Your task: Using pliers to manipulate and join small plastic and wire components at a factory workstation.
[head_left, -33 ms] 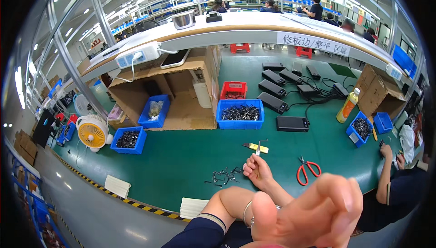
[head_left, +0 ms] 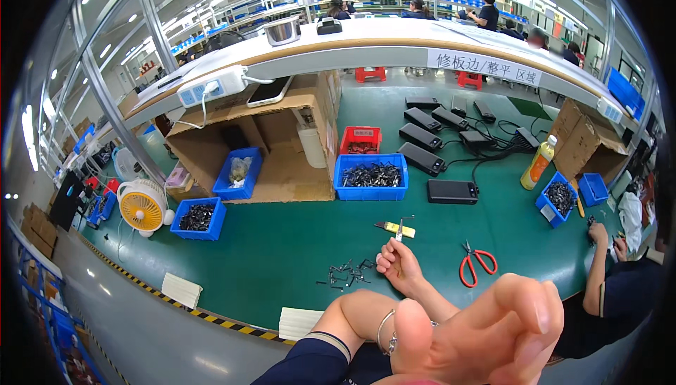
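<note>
My left hand (head_left: 472, 336) is raised very close to the camera, large at the bottom right. Its thumb and bent fingers are apart, with nothing visible between them; a bracelet circles the wrist. Farther off, over the green table, my right hand (head_left: 400, 266) has curled fingers and pinches a slim pointed piece (head_left: 400, 233), pale at the base and metallic at the tip. A yellow-handled cutter (head_left: 403, 228) lies just behind it. Small black parts (head_left: 345, 273) are scattered to its left. Red-handled pliers (head_left: 478, 264) rest open to its right.
Blue bins of small black parts (head_left: 372, 176) and a red bin (head_left: 360, 140) stand ahead. Black power-bank-like blocks (head_left: 453, 191) with cables are behind right. A cardboard box (head_left: 282, 191), a fan (head_left: 143, 207) and a bottle (head_left: 538, 163) stand about. A co-worker's hand (head_left: 598, 233) works at right.
</note>
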Demonstrator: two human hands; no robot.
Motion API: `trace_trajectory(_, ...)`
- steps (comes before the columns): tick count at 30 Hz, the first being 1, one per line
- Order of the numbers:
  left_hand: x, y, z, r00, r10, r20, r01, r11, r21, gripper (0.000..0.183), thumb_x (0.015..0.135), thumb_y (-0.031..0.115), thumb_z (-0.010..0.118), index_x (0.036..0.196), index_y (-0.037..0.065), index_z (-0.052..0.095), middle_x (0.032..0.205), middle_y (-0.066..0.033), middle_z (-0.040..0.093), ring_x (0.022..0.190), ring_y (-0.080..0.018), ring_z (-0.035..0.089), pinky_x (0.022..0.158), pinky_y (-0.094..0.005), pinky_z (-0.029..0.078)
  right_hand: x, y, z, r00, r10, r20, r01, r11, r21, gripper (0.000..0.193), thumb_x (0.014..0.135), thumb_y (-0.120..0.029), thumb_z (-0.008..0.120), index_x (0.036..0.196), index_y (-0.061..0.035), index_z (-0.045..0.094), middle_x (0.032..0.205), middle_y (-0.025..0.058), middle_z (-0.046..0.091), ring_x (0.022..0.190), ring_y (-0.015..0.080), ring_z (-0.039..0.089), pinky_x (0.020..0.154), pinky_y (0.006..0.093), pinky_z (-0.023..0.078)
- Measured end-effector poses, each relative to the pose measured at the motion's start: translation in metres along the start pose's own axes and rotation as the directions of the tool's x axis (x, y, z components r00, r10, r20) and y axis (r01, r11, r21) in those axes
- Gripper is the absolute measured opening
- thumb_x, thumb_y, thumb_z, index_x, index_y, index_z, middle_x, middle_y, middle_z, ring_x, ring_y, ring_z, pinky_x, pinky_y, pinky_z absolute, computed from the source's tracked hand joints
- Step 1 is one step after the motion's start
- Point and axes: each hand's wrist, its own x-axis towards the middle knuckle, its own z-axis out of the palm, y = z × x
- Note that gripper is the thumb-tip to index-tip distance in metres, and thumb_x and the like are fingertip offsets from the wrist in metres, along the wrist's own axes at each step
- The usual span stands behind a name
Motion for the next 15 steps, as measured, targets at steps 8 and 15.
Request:
trace_trajectory(8, 0.001, 0.018, -0.014, 0.986, -0.164, 0.036, 0.161, 0.984, 0.074, 0.066, 0.09, 0.065, 0.042, 0.124, 0.008, 0.042, 0.097, -0.0056, 0.04, 0.068, -0.0103, 0.039, 0.055, -0.0223, 0.037, -0.002, -0.004, -0.002, 0.999, -0.016, -0.031, 0.016, 1.0, 0.002, 0.028, 0.098, -0.028, 0.049, 0.077, -0.0111, 0.041, 0.064, -0.0011, 0.033, 0.06, 0.0143, 0.038, 0.055, 0.0295, 0.032)
trace_trajectory(15, 0.001, 0.053, -0.079, 0.964, -0.237, -0.122, 0.261, 0.74, 0.62, 0.081, 0.088, 0.07, 0.04, 0.132, 0.002, 0.033, 0.098, -0.0033, 0.04, 0.07, -0.0072, 0.037, 0.056, -0.0193, 0.031, 0.0, -0.011, -0.022, 0.993, -0.109, -0.046, 0.084, 0.924, -0.374, 0.036, 0.099, -0.027, 0.048, 0.07, -0.0093, 0.038, 0.062, -0.0008, 0.034, 0.056, 0.0121, 0.039, 0.05, 0.0266, 0.035)
